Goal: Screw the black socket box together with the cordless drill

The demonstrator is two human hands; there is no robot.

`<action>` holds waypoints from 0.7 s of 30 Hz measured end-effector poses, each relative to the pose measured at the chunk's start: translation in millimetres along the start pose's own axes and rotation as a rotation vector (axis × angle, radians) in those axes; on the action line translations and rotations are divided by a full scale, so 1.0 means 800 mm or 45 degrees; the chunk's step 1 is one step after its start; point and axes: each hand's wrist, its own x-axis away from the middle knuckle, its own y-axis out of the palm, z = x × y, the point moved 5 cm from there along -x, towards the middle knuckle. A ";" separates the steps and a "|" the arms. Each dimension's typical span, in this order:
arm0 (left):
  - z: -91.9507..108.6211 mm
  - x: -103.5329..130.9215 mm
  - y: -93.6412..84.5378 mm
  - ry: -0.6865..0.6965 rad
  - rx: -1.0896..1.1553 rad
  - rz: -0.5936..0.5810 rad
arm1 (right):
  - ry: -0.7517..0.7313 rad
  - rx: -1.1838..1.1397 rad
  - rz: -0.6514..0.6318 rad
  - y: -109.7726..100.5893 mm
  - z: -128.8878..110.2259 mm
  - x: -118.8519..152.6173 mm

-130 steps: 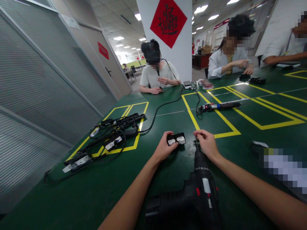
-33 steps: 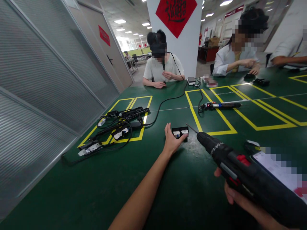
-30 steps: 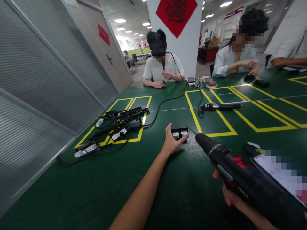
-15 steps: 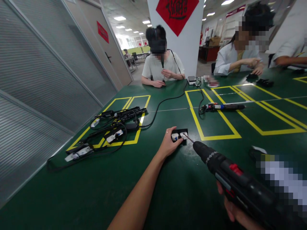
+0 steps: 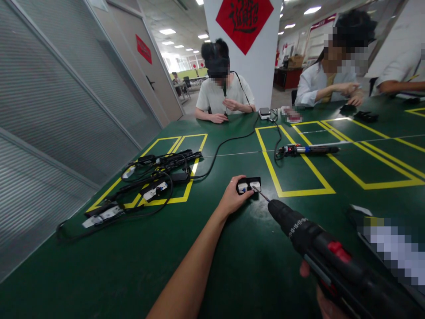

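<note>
A small black case with white parts inside (image 5: pixel 254 184) lies on the green table (image 5: pixel 239 257) in the middle of the view. My left hand (image 5: pixel 233 197) grips its left end, thumb along the near edge. My right hand (image 5: pixel 323 294), partly hidden at the lower right, is wrapped round the handle of a black and red power drill (image 5: pixel 308 235). The long thin bit of the drill (image 5: pixel 261 193) points up and left, its tip at the right white part of the case. Whether the tip sits in a screw is too small to tell.
Black cabled devices (image 5: pixel 159 177) lie in a tangle at the left inside yellow tape. A dark cylindrical tool (image 5: pixel 308 149) rests beyond the case to the right. A partly blurred flat object (image 5: pixel 395 248) is at the right. Across the table sit a person (image 5: pixel 226 95) and others.
The drill body has shifted slightly down and right in view, while its bit tip stays at the case. My left hand keeps its grip on the case.
</note>
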 end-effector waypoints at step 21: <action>-0.003 0.001 -0.001 -0.007 0.019 0.017 | -0.192 0.190 0.085 0.024 -0.025 0.023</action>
